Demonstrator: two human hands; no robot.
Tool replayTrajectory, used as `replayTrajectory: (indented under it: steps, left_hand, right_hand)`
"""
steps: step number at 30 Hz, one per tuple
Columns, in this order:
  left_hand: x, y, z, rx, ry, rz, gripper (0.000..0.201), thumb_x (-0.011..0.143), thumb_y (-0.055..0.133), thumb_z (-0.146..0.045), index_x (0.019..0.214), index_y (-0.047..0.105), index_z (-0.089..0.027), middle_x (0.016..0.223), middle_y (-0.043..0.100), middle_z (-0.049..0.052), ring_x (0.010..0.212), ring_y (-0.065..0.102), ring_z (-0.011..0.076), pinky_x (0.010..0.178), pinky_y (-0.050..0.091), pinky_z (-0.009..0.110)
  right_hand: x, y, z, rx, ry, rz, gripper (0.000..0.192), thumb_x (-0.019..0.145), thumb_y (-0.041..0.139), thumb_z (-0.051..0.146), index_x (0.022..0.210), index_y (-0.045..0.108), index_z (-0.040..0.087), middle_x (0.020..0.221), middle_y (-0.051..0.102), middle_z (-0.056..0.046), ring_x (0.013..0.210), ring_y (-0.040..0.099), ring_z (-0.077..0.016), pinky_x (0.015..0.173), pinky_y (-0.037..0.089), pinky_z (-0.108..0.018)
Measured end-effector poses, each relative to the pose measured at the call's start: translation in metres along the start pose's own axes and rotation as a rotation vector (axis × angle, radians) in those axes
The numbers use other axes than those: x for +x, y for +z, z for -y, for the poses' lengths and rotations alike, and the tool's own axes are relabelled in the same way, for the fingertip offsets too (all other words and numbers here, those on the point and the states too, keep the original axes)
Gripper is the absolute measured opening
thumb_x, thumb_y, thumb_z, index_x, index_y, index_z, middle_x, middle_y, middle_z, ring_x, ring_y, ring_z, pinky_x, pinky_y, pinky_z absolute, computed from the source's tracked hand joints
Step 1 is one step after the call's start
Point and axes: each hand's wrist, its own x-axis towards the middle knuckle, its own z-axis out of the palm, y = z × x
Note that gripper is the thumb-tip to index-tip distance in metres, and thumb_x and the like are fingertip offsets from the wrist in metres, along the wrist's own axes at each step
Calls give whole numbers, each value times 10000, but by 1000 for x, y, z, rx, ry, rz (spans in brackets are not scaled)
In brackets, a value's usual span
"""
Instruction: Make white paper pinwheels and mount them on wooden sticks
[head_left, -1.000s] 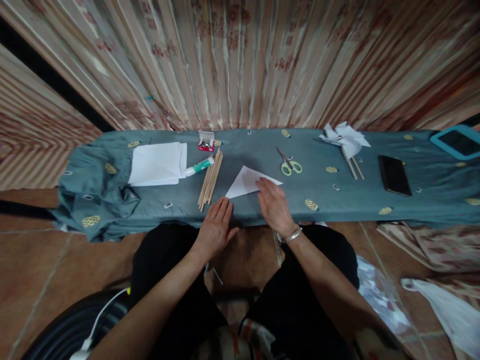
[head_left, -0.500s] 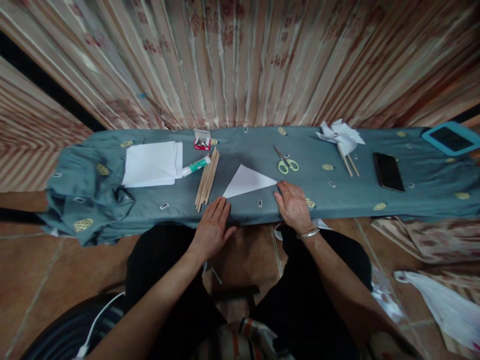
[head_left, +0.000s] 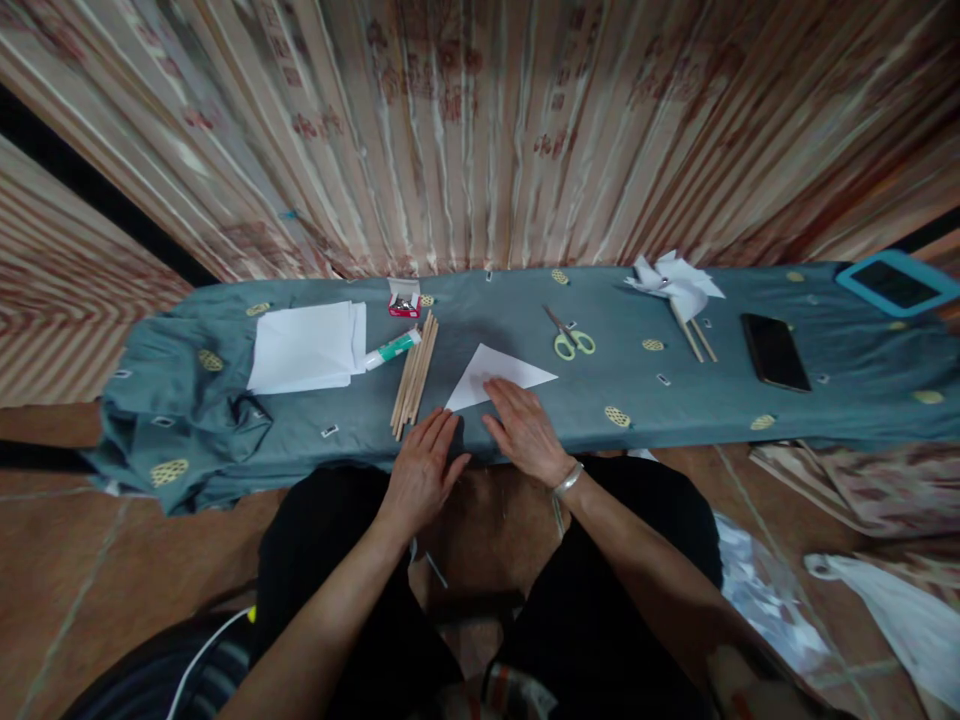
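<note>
A white sheet of paper folded into a triangle (head_left: 480,371) lies flat before me, its long edge towards me. My right hand (head_left: 523,428) lies on the middle of that edge, fingers stretched out over the paper. At the triangle's left corner rest the fingertips of my left hand (head_left: 425,468), its fingers extended and the thumb apart. Just left of the paper is a bundle of thin wooden sticks (head_left: 415,375). Beyond the triangle, to the right, lies a pair of scissors (head_left: 571,341) with pale green handles.
A stack of white paper (head_left: 304,348), a green and white tube (head_left: 394,348) and a small red box (head_left: 405,298) are on the left. Rightward lie a paper pinwheel (head_left: 679,284) on sticks, a dark phone (head_left: 776,350) and a blue-framed tablet (head_left: 900,281). A curtain (head_left: 450,130) hangs behind.
My right hand has slid left from the triangle's right corner to the middle of its near edge. My left hand stays at the left corner. The view has tilted slightly.
</note>
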Motion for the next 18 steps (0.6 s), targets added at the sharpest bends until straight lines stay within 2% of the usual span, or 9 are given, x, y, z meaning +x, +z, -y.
replayTrajectory:
  steps: [5,8,13,18]
  left_hand:
    - [7,3,-3,-152,-120,-69,576,971,473,-396,1480,328,-170,1412,538,196,1312,519,304,1063,449,526]
    - [16,4,-6,-320,-231,-107,579,964,487,-416,1470,347,-174,1416,534,194,1259,566,289,1032,479,501]
    - [24,7,-7,-669,-452,-131,603,923,554,-434,1440,386,-172,1424,522,199,1060,673,243,863,574,406]
    - [30,10,-1,-791,-510,-132,665,863,636,-370,1449,387,-178,1371,571,188,951,693,207,795,577,361]
  right_hand:
    - [6,2,4,22,-25,-5,577,945,491,407,1439,430,116,1458,503,-194,1370,440,-316,1119,381,-503]
    - [6,3,5,30,-18,-19,587,930,513,408,1431,440,110,1454,504,-198,1361,447,-321,1116,384,-500]
    - [5,4,5,51,-17,-16,590,915,539,396,1424,451,112,1458,499,-199,1368,441,-310,1124,374,-488]
    - [1,1,5,82,-44,-23,582,913,542,407,1412,460,119,1448,514,-190,1359,454,-304,1113,378,-487]
